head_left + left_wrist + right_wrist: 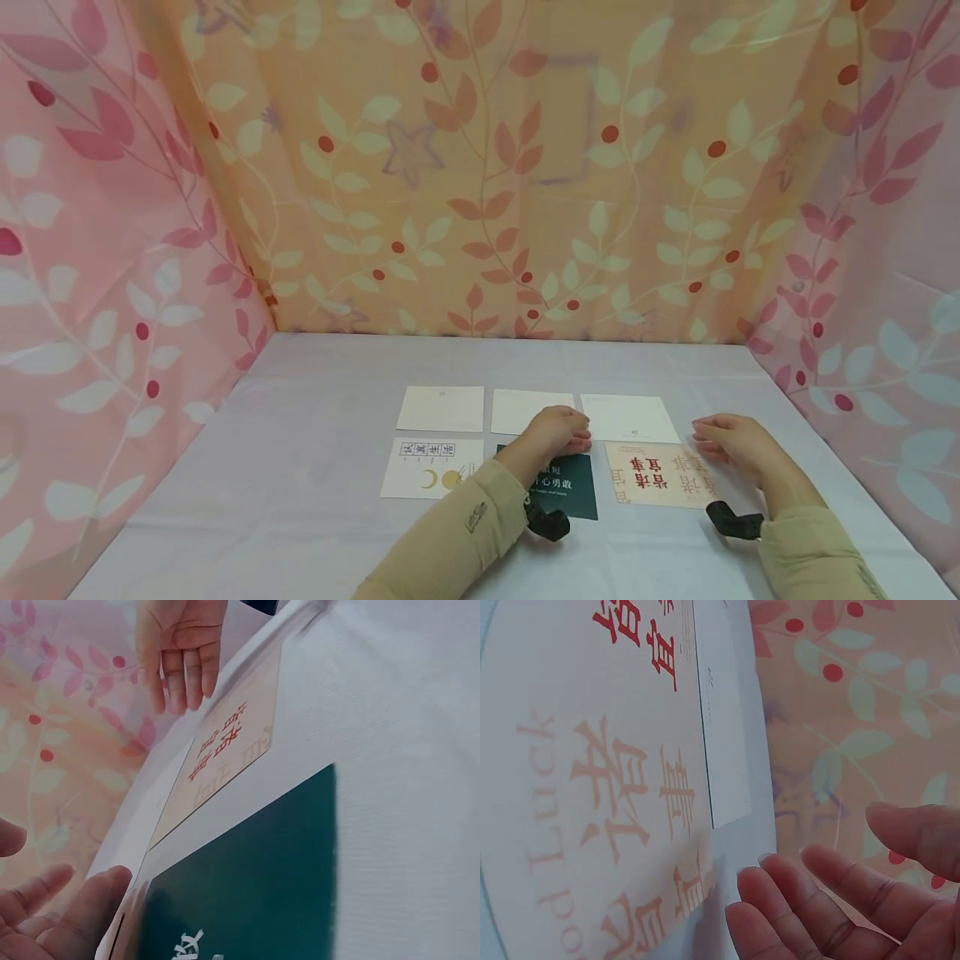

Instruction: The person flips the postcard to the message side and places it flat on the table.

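Observation:
Six cards lie in two rows on the table. My left hand (553,433) is over the far edge of a dark green card (573,492) with white characters, overlapping a blank white card (525,408) behind it. Its fingers are relaxed and hold nothing. Over the right end of a cream card (652,475) with red characters is my right hand (738,450), its fingers loosely bent and nothing in them. In the right wrist view those fingers (810,907) are beside the cream card's edge, thumb apart. The left forearm partly hides the green card.
To the left lies a white card (412,471) with a yellow moon drawing, a plain white card (441,408) behind it. Another white card (628,418) lies behind the cream one. Floral curtains (480,167) close off the back and sides of the white-covered table (315,400).

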The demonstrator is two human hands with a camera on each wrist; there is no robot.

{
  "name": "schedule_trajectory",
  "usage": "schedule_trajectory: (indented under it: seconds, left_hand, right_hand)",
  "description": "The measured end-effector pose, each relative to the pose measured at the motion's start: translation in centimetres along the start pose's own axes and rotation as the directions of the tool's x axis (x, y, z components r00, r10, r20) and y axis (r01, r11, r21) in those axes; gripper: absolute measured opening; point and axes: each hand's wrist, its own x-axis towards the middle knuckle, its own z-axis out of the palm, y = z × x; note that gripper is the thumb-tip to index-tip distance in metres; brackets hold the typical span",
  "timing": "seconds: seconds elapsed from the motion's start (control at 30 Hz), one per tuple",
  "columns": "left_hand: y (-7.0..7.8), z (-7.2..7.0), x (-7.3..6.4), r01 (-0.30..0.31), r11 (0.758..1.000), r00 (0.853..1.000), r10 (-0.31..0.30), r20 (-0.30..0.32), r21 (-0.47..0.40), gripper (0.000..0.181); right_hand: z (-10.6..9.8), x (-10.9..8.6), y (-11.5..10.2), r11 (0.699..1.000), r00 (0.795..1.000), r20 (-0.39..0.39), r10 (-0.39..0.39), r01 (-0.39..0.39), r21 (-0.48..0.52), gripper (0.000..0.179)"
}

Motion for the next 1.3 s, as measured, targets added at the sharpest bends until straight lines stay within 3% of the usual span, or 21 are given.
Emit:
schedule_trajectory:
  seconds: [0.2, 0.5, 0.73, 1.3]
  left_hand:
    - [-0.6, 0.2, -0.6, 0.005, 1.0, 1.0, -0.005, 0.016, 0.0, 0.019]
    - [-1.1, 0.9, -0.9, 0.02, 0.999, 0.999, -0.018, 0.044, -0.038, 0.019]
    - [-1.3, 1.0, -1.4, 0.03, 0.998, 0.997, -0.026, 0.074, -0.055, 0.021]
    - [-1.8, 1.5, -1.6, 0.023, 0.996, 0.997, -0.017, 0.071, -0.085, 0.021]
  right_hand:
    - [-0.2, -1.0, 0.7, 1.0, 1.0, -0.013, 0.004, -0.004, 0.008, 0.061]
    - [-0.2, -1.8, 1.6, 0.992, 1.0, -0.016, 0.017, -0.015, 0.127, 0.058]
    - [-0.2, -1.8, 2.2, 0.983, 1.0, -0.009, 0.022, -0.02, 0.18, 0.054]
    - [0.2, -1.6, 3.2, 0.97, 1.0, -0.006, 0.025, -0.023, 0.243, 0.054]
